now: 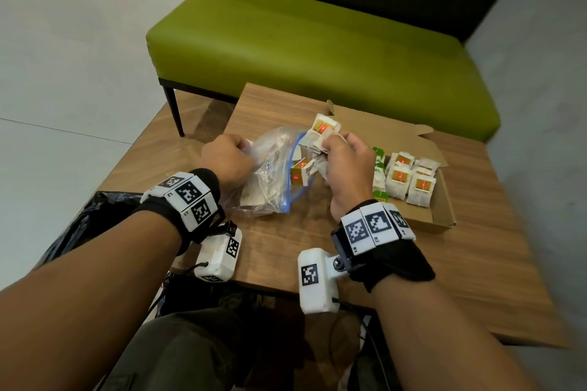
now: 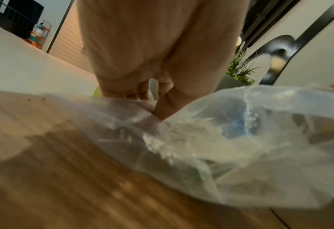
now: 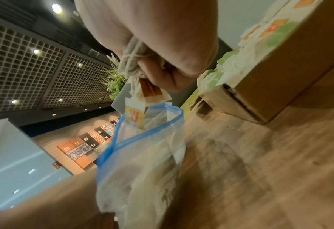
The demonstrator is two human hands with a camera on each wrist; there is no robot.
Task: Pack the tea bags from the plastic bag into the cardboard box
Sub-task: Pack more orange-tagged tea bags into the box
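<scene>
Tea bags [image 1: 320, 136], white paper sachets with strings and orange-red tags, are light, soft and crushable; I judge a loose bunching grip on the sachets, not the strings, is best. My right hand [image 1: 347, 165] is curled round a cluster of them just above the blue-zippered mouth of the clear plastic bag [image 1: 270, 174]; one tag dangles lower at the opening. My left hand [image 1: 227, 159] pinches the bag's crumpled film and holds it down on the brown wooden table [image 1: 286, 251]. More sachets appear to remain inside. The open brown cardboard box [image 1: 441, 213] lies just right of my right hand, with rows of sachets already packed.
</scene>
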